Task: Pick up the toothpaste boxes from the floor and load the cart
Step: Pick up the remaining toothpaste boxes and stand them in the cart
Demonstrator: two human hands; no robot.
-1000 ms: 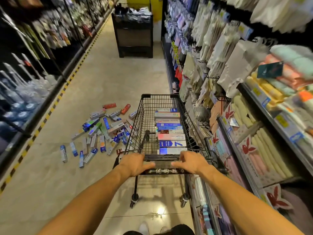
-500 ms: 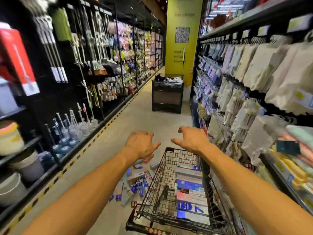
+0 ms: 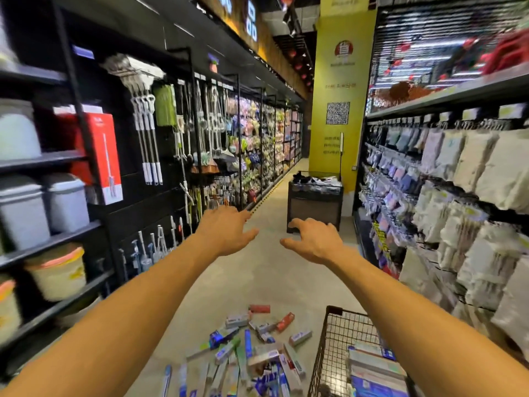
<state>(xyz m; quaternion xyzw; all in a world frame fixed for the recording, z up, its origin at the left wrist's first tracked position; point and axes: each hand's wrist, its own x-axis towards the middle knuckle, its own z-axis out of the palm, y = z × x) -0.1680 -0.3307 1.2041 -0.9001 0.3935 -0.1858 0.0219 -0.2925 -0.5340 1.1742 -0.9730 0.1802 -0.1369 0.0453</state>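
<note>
A: Hands?
B: Left hand point(image 3: 226, 230) and right hand point(image 3: 315, 242) both out in mid-air, fingers spread, holding nothing.
A: Boxes?
B: Toothpaste boxes point(image 3: 249, 351) heaped on the floor well below the hands, left of one cart point(image 3: 329, 353). Too jumbled to count. Stacked boxes point(image 3: 372, 368) inside the cart.
A: Around?
B: One black bin point(image 3: 315, 202) down the aisle.

Looks out from head height, forward along the aisle point(image 3: 269, 279) and slightly down; wide-angle, close behind the left hand point(image 3: 226, 230) and right hand point(image 3: 313, 242).
</note>
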